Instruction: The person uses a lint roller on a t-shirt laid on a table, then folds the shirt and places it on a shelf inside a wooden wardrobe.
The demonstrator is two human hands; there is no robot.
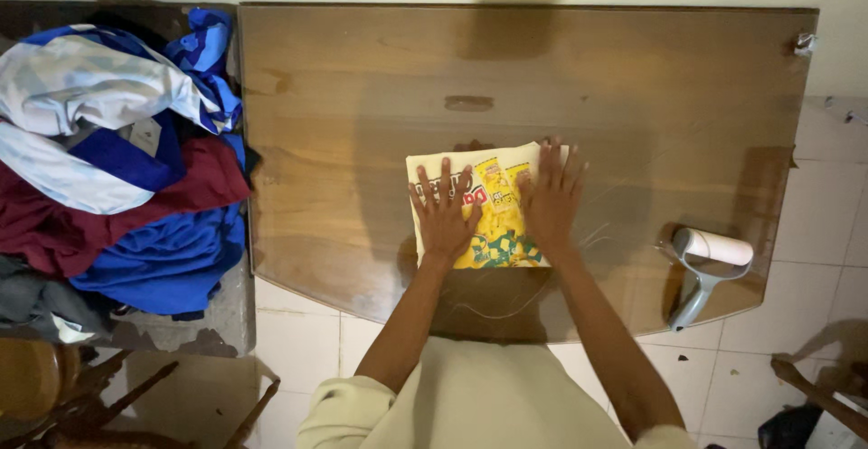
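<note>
1. The left hand [443,214] lies flat on a folded yellow garment [493,218], palm down, and its fingers [445,176] are spread wide apart.
2. The right hand [550,198] lies flat on the right part of the same garment, also palm down. Its fingers [562,160] are spread, and their tips reach the upper right edge of the cloth.
3. Neither hand pinches or grips anything; both only press on the cloth from above.
4. The yellow garment is folded to a near square shape and lies on the wooden counter [633,87], about in the middle and closer to the near edge. It has a print in red, white and green between the two hands.
5. A lint roller [710,264] with a white roll and a grey handle lies on the counter to the right, well apart from the right hand, near the counter's edge.
6. On the left, beside the counter, there is a pile of clothes [117,160] in blue, white, dark red and grey colours, on a separate surface.
7. Under the counter a floor of light tiles [814,277] is visible, and the person wears a pale cream top [479,404].
</note>
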